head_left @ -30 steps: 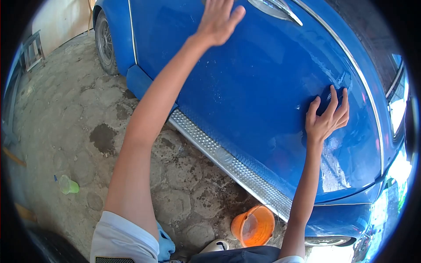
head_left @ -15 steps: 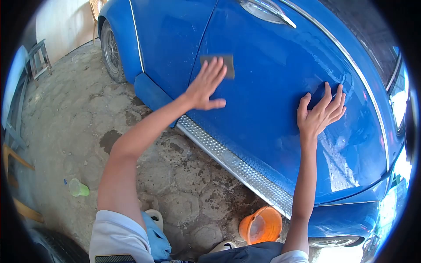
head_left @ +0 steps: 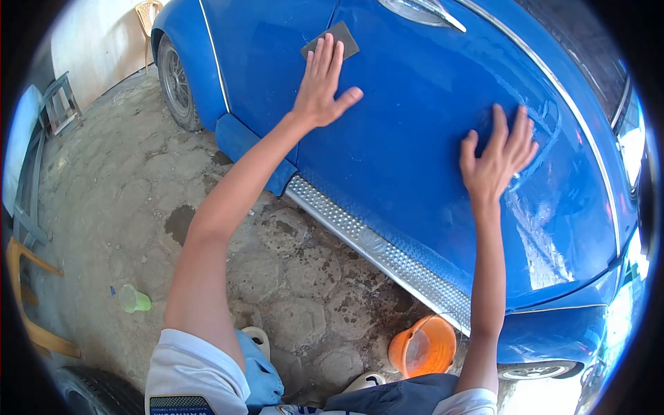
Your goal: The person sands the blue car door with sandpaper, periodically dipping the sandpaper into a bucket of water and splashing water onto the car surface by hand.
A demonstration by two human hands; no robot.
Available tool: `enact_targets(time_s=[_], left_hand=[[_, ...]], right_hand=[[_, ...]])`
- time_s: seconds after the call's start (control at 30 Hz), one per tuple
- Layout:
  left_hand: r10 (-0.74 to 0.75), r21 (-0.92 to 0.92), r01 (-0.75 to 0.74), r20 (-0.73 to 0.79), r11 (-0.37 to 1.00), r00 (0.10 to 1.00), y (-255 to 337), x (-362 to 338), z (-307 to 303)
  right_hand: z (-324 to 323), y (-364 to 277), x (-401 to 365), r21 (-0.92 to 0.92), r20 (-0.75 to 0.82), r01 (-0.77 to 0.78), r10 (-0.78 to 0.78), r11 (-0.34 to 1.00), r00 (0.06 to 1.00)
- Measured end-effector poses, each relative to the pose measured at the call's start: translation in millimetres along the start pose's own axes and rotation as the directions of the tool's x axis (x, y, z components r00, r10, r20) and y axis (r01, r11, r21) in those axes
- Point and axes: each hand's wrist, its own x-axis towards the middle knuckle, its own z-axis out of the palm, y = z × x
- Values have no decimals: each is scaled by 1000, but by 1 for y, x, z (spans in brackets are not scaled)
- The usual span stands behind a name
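Observation:
My left hand (head_left: 318,100) lies flat near the upper part of the blue car door (head_left: 401,166). Its fingers press a grey-brown sandpaper sheet (head_left: 347,40) against the paint, with the thumb spread out to the side. The sheet's far corners stick out past the fingertips. Farther right, my right hand (head_left: 496,162) has its fingers spread over the same blue bodywork and holds nothing. Wet, shiny streaks (head_left: 543,256) run down the panel below and beside it. A chrome fitting (head_left: 418,12) sits above, between the two hands.
A ribbed metal running board (head_left: 384,252) runs along the car's lower edge. Below my right forearm stands an orange bucket (head_left: 399,356). On the stone-paved floor (head_left: 117,200) are a green cup (head_left: 135,299) and, at the left edge, a chair (head_left: 52,339) and a tyre (head_left: 104,391).
My left hand has moved up the door with the sandpaper sheet, which is now turned at an angle. My right hand has shifted slightly up and left. The view has moved a little.

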Motion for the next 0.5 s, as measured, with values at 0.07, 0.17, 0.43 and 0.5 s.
enact_targets(time_s=[0.07, 0.17, 0.43, 0.5], left_hand=[[57, -28, -55, 48, 998, 997, 23, -25, 13], [246, 4, -266, 373, 964, 895, 54, -108, 35], [288, 54, -307, 223, 950, 931, 40, -11, -15], [62, -33, -64, -56, 997, 997, 19, 18, 8]], right_hand=[[6, -21, -3, 48, 132, 98, -103, 994, 986], [20, -50, -11, 32, 199, 133, -137, 991, 970], [32, -50, -16, 46, 167, 99, -106, 994, 980], [32, -51, -19, 32, 191, 95, -100, 995, 977]])
